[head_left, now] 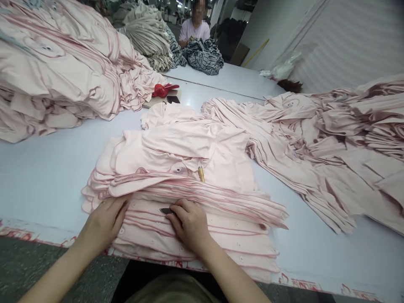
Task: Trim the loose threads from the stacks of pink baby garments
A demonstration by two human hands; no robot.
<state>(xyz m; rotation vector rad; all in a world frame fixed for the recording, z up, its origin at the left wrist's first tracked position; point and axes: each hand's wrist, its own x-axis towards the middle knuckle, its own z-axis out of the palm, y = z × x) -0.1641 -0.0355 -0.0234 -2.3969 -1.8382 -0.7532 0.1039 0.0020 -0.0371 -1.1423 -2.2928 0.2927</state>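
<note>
A stack of pale pink garments point(189, 147) with darker pink edging lies before me, its near layers fanned out and showing snap buttons. At the left side of the stack, my left hand point(105, 219) has its fingers together on a garment's edge, the fingertips partly tucked under the fabric. My right hand point(191, 223) is closed around thread snips point(166, 211), resting over the fanned layers. Only the dark pointed blades stick out; the palm hides the rest. On top of the stack lies a small tool with a yellow handle point(201, 174) and a thin metal tip.
Large heaps of pink garments stand at the left point(63, 80) and right point(322, 134) of the white table point(41, 168). A red object point(162, 89) lies behind the stack. Farther back, a person point(194, 29) is behind a dark patterned bundle point(205, 57), beside a grey-beige pile point(147, 33).
</note>
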